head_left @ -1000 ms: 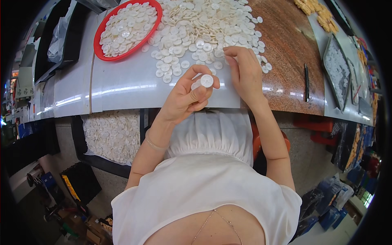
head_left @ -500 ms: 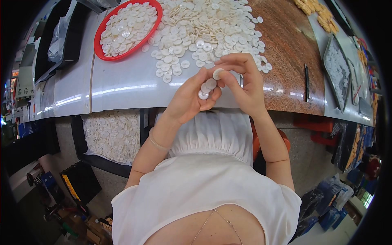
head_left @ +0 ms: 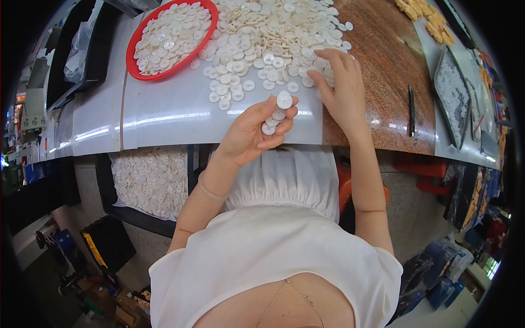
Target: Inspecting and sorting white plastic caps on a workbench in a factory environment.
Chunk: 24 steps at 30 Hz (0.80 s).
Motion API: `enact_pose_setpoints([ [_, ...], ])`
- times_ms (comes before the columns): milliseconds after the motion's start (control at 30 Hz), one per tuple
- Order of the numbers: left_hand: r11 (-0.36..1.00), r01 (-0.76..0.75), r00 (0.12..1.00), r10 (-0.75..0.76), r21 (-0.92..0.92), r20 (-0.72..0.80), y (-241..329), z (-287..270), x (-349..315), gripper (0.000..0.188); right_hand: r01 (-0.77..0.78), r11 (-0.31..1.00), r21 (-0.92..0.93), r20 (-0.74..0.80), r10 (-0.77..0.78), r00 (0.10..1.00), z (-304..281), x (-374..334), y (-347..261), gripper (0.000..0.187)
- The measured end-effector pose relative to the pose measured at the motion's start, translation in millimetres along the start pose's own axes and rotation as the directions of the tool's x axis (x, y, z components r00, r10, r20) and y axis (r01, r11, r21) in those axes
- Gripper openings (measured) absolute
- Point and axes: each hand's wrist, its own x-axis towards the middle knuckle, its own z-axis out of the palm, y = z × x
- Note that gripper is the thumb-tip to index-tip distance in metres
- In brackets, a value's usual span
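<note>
Several small round white plastic discs [head_left: 284, 100] with a raised centre rest in my left hand [head_left: 250, 131]. Its thumb and fingers are closed around them, in front of the table's near edge. One disc sits at the fingertips and the others lie lower against the fingers. My right hand [head_left: 346, 97] is up and to the right, over the near right side of a wide heap of similar white discs [head_left: 268, 33]. Its thumb and fingers are apart, and I see nothing between them. A few loose discs lie on the tabletop between the heap and my left hand.
A red round basin [head_left: 131, 59] full of discs stands left of the heap. Below the table is a black crate [head_left: 108, 188] of white pieces. A black pen [head_left: 411, 112], a grey tray [head_left: 437, 82] and yellow pieces [head_left: 429, 19] lie to the right.
My right hand has let go of a disc at my left fingertips and moved right and up toward the heap, its fingers spreading. My left hand keeps its discs.
</note>
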Motion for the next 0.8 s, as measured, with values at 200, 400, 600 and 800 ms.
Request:
enact_pose_setpoints([
  [200,1.0,-0.008,0.999,0.008,0.002,0.046,0.5,-1.0,0.2,0.043,0.038,0.999,-0.034,0.06,-0.036,0.998,6.9,-4.0,3.9,0.022],
  [400,0.996,-0.019,0.994,0.029,0.092,-0.105,2.7,12.4,-0.4,0.037,0.024,0.997,0.072,-0.003,-0.024,1.0,6.8,-1.6,1.7,0.019],
  [600,0.988,-0.05,0.986,0.073,0.146,-0.152,-1.5,1.4,5.3,0.035,-0.121,0.812,0.571,0.068,0.1,0.993,-6.8,-12.1,-32.5,0.028],
  [800,0.983,-0.094,0.977,0.122,0.16,-0.173,-1.5,12.9,4.4,0.036,-0.178,0.572,0.801,0.155,0.089,0.984,-3.3,-18.2,-42.3,0.039],
])
